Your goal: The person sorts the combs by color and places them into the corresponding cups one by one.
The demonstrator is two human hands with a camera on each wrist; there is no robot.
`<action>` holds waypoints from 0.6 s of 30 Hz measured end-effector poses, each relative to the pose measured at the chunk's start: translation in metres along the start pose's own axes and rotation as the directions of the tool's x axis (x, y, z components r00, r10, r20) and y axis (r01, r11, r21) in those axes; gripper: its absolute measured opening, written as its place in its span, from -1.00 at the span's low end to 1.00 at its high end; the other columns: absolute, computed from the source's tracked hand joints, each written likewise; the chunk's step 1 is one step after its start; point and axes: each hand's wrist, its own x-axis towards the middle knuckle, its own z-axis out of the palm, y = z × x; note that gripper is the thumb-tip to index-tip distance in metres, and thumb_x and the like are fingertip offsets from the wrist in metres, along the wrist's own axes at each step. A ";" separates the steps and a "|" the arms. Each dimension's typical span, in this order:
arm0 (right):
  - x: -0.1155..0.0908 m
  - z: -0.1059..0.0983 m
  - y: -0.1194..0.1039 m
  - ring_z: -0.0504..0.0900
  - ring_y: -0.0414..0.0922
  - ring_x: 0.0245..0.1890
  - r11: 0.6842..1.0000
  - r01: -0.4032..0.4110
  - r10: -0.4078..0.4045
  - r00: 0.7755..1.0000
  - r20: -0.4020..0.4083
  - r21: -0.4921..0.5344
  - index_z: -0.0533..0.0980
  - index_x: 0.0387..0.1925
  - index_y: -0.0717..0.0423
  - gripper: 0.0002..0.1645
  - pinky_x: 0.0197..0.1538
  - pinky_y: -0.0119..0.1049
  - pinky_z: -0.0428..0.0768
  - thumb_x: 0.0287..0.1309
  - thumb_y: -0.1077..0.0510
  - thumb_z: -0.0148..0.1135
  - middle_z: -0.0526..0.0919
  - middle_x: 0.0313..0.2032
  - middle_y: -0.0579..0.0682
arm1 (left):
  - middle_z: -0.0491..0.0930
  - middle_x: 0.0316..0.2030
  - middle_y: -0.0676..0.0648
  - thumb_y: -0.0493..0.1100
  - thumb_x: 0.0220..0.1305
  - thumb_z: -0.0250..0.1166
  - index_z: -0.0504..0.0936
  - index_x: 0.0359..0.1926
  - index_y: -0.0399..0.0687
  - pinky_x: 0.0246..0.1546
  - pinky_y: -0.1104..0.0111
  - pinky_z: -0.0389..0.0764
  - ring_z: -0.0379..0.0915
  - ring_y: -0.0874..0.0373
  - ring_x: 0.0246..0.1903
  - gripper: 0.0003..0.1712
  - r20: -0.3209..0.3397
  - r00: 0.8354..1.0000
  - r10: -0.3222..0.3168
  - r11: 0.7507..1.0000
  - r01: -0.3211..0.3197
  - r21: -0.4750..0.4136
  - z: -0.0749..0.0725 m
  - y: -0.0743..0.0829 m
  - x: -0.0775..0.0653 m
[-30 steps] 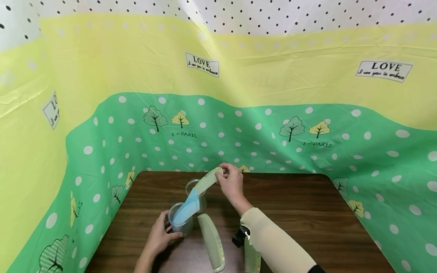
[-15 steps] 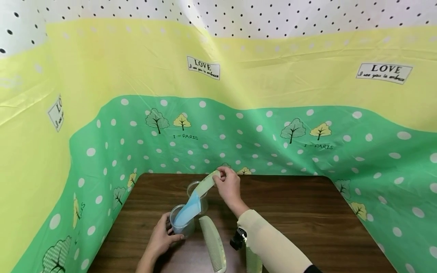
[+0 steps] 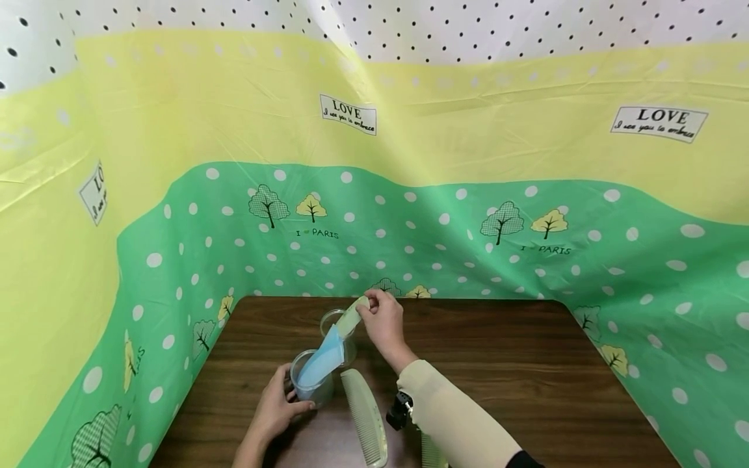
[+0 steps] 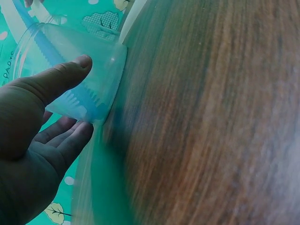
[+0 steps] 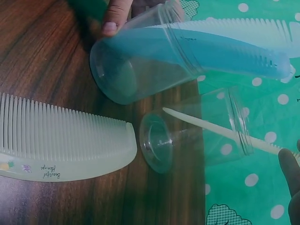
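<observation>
Below centre frame, my right hand pinches a pale green comb, slanting down-left to the rear cup; whether inside, I can't tell. My left hand, farther off, grips the front cup, blue comb partly inside.

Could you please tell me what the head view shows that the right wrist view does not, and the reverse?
Head only: the beige sleeve, a comb partly hidden by it, and LOVE labels on the cloth.
Right wrist only: legible lettering on the uncovered comb, and the tip of the held comb.
Both: the left hand gripping a clear cup with a blue comb inside, a second cup, the right hand, the uncovered and held combs.
</observation>
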 end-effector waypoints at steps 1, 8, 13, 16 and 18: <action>0.000 0.001 0.000 0.58 -0.14 -0.35 1.000 -0.003 0.003 1.000 0.003 -0.003 0.70 -0.08 0.13 -0.72 -0.27 -0.30 0.65 0.16 0.21 0.50 0.62 -0.33 0.01 | 0.44 0.28 -0.38 -0.40 -0.22 0.70 0.39 0.28 -0.22 0.18 0.21 0.71 0.42 -0.36 0.30 0.00 -0.001 1.000 -0.002 1.000 0.002 0.000 0.000 0.000 0.000; -0.003 0.003 0.000 0.63 -0.08 -0.34 1.000 -0.002 0.002 1.000 0.017 0.006 0.70 -0.09 0.12 -0.73 -0.28 -0.29 0.67 0.15 0.23 0.51 0.64 -0.34 0.01 | 0.43 0.29 -0.38 -0.40 -0.22 0.70 0.38 0.29 -0.22 0.20 0.18 0.70 0.41 -0.36 0.31 0.00 0.005 1.000 -0.016 1.000 0.016 -0.008 0.000 0.003 -0.001; -0.003 0.005 0.000 0.63 -0.14 -0.36 1.000 0.011 -0.010 0.999 0.048 -0.003 0.71 -0.09 0.11 -0.73 -0.29 -0.29 0.69 0.14 0.21 0.51 0.66 -0.36 -0.03 | 0.42 0.31 -0.39 -0.41 -0.21 0.70 0.37 0.31 -0.24 0.21 0.15 0.69 0.40 -0.36 0.32 0.01 0.004 1.000 -0.018 1.000 0.018 -0.024 0.000 0.003 -0.001; -0.004 0.006 0.002 0.61 -0.18 -0.37 1.000 0.011 -0.010 0.998 0.069 -0.008 0.72 -0.07 0.11 -0.72 -0.29 -0.30 0.69 0.16 0.20 0.51 0.66 -0.36 -0.05 | 0.42 0.31 -0.39 -0.41 -0.21 0.70 0.37 0.31 -0.25 0.22 0.14 0.68 0.40 -0.36 0.32 0.02 0.005 1.000 -0.018 0.999 0.018 -0.032 0.000 0.003 -0.001; -0.003 0.006 0.002 0.61 -0.19 -0.36 1.000 0.009 -0.009 0.997 0.080 -0.011 0.72 -0.05 0.11 -0.71 -0.29 -0.30 0.70 0.17 0.19 0.50 0.67 -0.35 -0.05 | 0.42 0.31 -0.38 -0.41 -0.21 0.69 0.37 0.31 -0.25 0.22 0.12 0.68 0.40 -0.37 0.32 0.02 0.007 1.000 -0.017 0.999 0.018 -0.039 -0.001 0.003 -0.002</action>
